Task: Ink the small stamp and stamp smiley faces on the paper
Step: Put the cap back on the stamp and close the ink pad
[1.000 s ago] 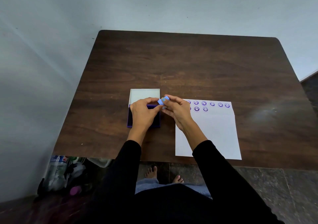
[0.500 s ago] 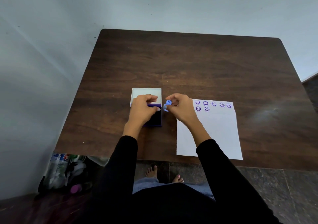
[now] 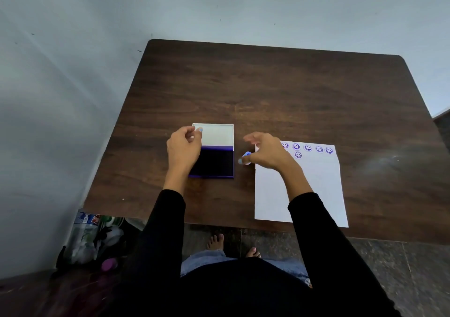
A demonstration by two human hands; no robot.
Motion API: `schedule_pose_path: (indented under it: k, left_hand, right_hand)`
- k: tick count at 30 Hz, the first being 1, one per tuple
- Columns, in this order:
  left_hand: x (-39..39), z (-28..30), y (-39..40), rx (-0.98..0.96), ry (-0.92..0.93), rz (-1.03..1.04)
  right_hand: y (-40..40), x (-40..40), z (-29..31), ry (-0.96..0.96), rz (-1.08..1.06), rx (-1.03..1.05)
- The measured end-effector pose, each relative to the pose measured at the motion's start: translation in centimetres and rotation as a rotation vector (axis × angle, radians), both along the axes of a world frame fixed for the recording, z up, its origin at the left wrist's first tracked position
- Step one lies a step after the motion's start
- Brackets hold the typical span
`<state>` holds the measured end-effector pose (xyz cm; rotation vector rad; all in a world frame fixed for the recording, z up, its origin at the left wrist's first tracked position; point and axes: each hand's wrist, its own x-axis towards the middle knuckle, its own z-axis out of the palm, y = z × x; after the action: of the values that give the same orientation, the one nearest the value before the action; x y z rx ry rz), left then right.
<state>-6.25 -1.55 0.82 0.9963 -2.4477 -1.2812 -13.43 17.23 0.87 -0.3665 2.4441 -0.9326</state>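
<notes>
Dark wooden table (image 3: 267,85) against a pale wall. Between the open ink pad (image 3: 214,162) and the paper (image 3: 316,190), the right hand (image 3: 267,152) pinches the small blue stamp (image 3: 245,158), pad just leftward. The left hand (image 3: 183,146), fingers loosely curled, hovers at the pad's lid.

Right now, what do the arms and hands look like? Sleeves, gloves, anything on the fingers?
Both arms wear long black sleeves ending above the wrists. Left hand and right hand are bare: no gloves, no visible rings or watch. Light blue nail polish shows on a left finger.
</notes>
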Motion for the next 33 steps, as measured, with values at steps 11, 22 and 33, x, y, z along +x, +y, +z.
schedule_pose_path:
  k: [11, 22, 33]
  left_hand:
    - [-0.8, -0.5, -1.6, 0.21, -0.123, 0.07]
    - [-2.9, -1.1, -2.3, 0.261, -0.165, 0.038]
    - [-2.5, 0.1, -2.4, 0.374, -0.095, 0.076]
  right_hand:
    - [-4.8, -1.1, 0.0, -0.066, -0.14, -0.03]
    - [-7.0, -1.6, -0.7, -0.052, -0.148, -0.003]
    - [-6.7, -1.2, 0.2, -0.012, -0.419, -0.21]
